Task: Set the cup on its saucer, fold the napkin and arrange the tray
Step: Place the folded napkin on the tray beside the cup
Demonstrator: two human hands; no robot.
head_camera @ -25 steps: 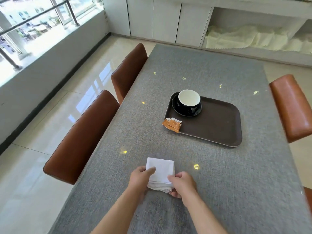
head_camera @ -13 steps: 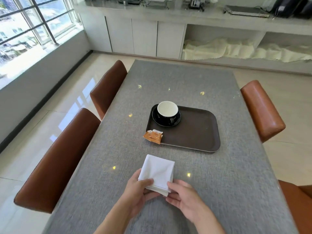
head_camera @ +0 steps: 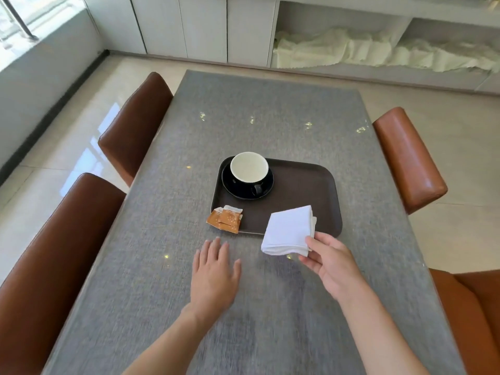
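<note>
Folded white napkin (head_camera: 288, 230) is pinched at its near right corner by the right hand (head_camera: 328, 262) and held over the near edge of the brown tray (head_camera: 305, 190); the fingers beneath the cloth are hidden. Left hand (head_camera: 215, 269) is spread flat, empty, on the grey table (head_camera: 151, 266). The cup (head_camera: 249, 169) is seated on its black saucer (head_camera: 266, 185). Print on the orange sachets (head_camera: 225, 219) at the tray's near left corner is illegible.
</note>
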